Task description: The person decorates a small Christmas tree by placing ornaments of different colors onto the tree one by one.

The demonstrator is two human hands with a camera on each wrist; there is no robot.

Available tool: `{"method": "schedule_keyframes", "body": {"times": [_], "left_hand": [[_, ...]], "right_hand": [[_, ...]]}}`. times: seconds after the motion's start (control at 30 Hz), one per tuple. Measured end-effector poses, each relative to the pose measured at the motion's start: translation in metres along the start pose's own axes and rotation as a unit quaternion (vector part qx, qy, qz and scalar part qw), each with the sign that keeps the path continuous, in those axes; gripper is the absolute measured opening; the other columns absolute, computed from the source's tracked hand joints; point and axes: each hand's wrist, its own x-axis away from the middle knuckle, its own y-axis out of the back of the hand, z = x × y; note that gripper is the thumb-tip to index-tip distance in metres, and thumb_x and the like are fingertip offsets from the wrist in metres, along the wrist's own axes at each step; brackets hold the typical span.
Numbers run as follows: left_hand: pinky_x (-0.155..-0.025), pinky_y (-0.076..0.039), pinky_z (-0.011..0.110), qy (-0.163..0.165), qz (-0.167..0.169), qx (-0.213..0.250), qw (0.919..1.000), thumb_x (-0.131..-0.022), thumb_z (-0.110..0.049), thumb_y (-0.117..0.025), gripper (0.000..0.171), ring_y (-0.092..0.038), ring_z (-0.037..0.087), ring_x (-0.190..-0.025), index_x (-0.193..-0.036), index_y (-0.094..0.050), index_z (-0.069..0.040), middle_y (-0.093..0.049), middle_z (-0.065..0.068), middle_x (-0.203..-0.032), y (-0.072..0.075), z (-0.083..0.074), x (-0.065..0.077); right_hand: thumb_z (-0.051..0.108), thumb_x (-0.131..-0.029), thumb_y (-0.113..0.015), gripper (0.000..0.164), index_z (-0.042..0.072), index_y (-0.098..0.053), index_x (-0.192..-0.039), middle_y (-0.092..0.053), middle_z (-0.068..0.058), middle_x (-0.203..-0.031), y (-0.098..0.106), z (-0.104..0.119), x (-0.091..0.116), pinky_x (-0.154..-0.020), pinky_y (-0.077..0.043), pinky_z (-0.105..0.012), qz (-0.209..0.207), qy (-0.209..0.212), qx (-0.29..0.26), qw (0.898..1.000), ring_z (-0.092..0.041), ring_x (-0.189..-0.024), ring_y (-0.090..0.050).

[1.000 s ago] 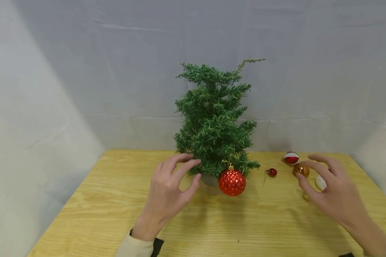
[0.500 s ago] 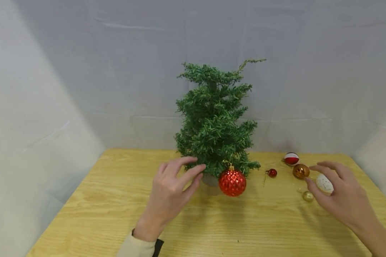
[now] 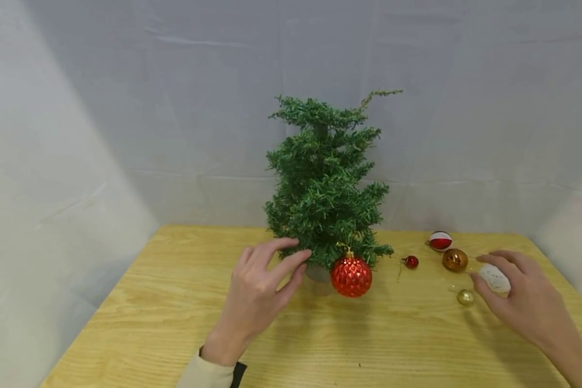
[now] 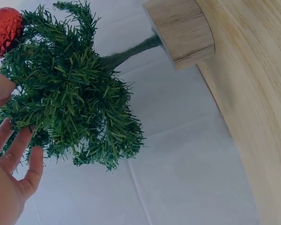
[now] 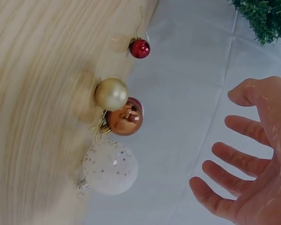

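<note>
A small green artificial Christmas tree [image 3: 322,188] stands on the table, and a red faceted Christmas ball [image 3: 351,276] hangs from a low front branch. My left hand [image 3: 259,293] is at the lower left branches, its relaxed fingers overlapping the foliage in the left wrist view. Over the right side of the table hovers my right hand [image 3: 528,302], fingers spread and loosely bent, holding nothing. Below it lies a white speckled ball [image 5: 110,167], partly hidden by that hand in the head view. Close by are a copper ball [image 3: 455,260] and a small gold ball [image 3: 465,297].
A small dark red ball [image 3: 410,262] lies right of the tree, and a red-and-white ball [image 3: 440,241] sits farther back. The wooden table [image 3: 174,323] reaches a pale cloth backdrop [image 3: 199,108]. The tree has a round wooden base [image 4: 182,33].
My right hand has drawn back to the right, from over the copper ball to the white ball, uncovering the gold ball. My left hand has shifted slightly right, its fingertips closer together.
</note>
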Motion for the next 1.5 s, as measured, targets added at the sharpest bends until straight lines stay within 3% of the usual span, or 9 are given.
{"method": "schedule_keyframes", "body": {"times": [0.27,0.47,0.8,1.07,1.37,1.5], "left_hand": [[-0.078,-0.055,0.039,0.004,0.006,0.005,1.0,-0.078,-0.012,-0.083,0.035,-0.07,0.024,-0.102,-0.112,-0.077,-0.015,-0.073,0.009,-0.118,0.0,-0.001,0.001],[-0.078,-0.054,0.039,0.008,0.012,0.005,0.9999,-0.08,-0.014,-0.083,0.033,-0.07,0.024,-0.103,-0.112,-0.077,-0.016,-0.073,0.009,-0.118,0.0,-0.001,0.002],[-0.078,-0.054,0.038,0.017,0.023,0.01,0.9995,-0.083,-0.017,-0.08,0.029,-0.069,0.023,-0.105,-0.112,-0.077,-0.016,-0.072,0.009,-0.12,0.001,-0.002,0.003],[-0.079,-0.054,0.037,0.016,0.024,0.01,0.9995,-0.082,-0.016,-0.08,0.029,-0.069,0.023,-0.103,-0.111,-0.077,-0.016,-0.072,0.008,-0.119,0.002,-0.003,0.003],[-0.078,-0.054,0.037,0.017,0.027,0.008,0.9995,-0.084,-0.018,-0.079,0.027,-0.07,0.023,-0.102,-0.112,-0.077,-0.017,-0.072,0.008,-0.119,0.003,-0.003,0.004],[-0.077,-0.053,0.037,0.019,0.029,0.008,0.9994,-0.085,-0.018,-0.078,0.027,-0.069,0.023,-0.103,-0.112,-0.077,-0.017,-0.072,0.008,-0.12,0.004,-0.004,0.004]], "right_hand": [[0.019,-0.088,-0.076,0.03,0.004,-0.07,-0.114,-0.063,-0.026,-0.117,0.0,-0.014,0.002,-0.066,-0.046,-0.065,0.059,-0.042,0.008,0.997,-0.048,-0.098,-0.056],[0.022,-0.091,-0.074,0.035,0.002,-0.068,-0.119,-0.06,-0.031,-0.12,-0.005,-0.026,0.004,-0.071,-0.045,-0.067,0.097,-0.06,0.015,0.993,-0.053,-0.103,-0.053],[0.014,-0.088,-0.074,0.038,-0.003,-0.065,-0.121,-0.055,-0.039,-0.121,-0.013,-0.048,0.008,-0.07,-0.046,-0.073,0.137,-0.052,0.034,0.989,-0.067,-0.099,-0.05],[0.01,-0.084,-0.075,0.039,-0.004,-0.064,-0.119,-0.055,-0.04,-0.119,-0.018,-0.061,0.008,-0.072,-0.045,-0.073,0.142,-0.035,0.038,0.988,-0.066,-0.096,-0.053],[0.017,-0.09,-0.073,0.045,-0.007,-0.061,-0.127,-0.052,-0.044,-0.125,-0.018,-0.071,0.005,-0.073,-0.049,-0.073,0.233,-0.069,0.064,0.968,-0.068,-0.099,-0.054],[0.014,-0.089,-0.074,0.045,-0.008,-0.061,-0.126,-0.052,-0.043,-0.124,-0.019,-0.073,0.006,-0.073,-0.051,-0.07,0.244,-0.062,0.052,0.966,-0.063,-0.095,-0.059]]}}
